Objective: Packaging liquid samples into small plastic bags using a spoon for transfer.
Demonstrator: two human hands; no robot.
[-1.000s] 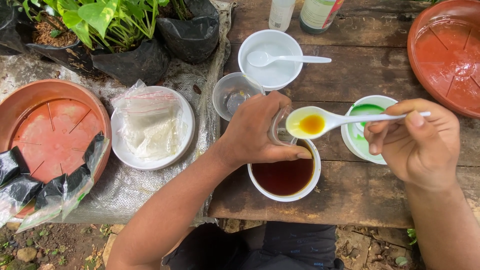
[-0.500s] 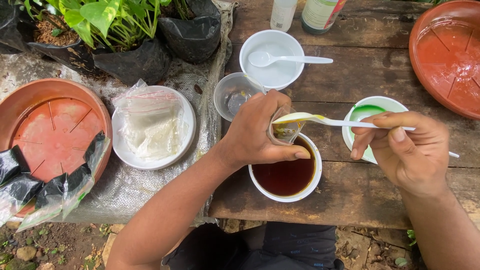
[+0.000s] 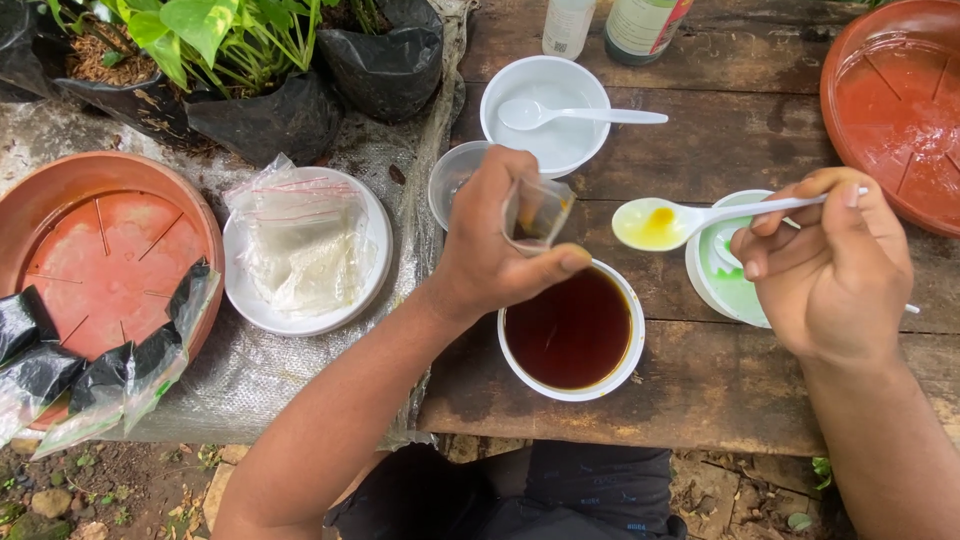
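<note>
The left hand (image 3: 490,250) pinches a small clear plastic bag (image 3: 537,212) between thumb and fingers, holding it open just above the white bowl of dark brown liquid (image 3: 571,330). The right hand (image 3: 825,265) has its fingers closed round the handle of a white plastic spoon (image 3: 690,218), whose bowl carries a little yellow-orange liquid. Half a second ago the spoon's tip was at the bag's mouth; now it has drawn back to the right and sits apart from the bag, over the wooden table (image 3: 700,370). It seems to hold less liquid than before, though the view is too coarse to be sure. Under the right hand lies a white bowl with green contents (image 3: 725,285). Beyond the left hand stand an empty clear cup (image 3: 450,180) and a white bowl holding a second spoon (image 3: 545,115). A plate of plastic bags (image 3: 300,250) lies to the left.
</note>
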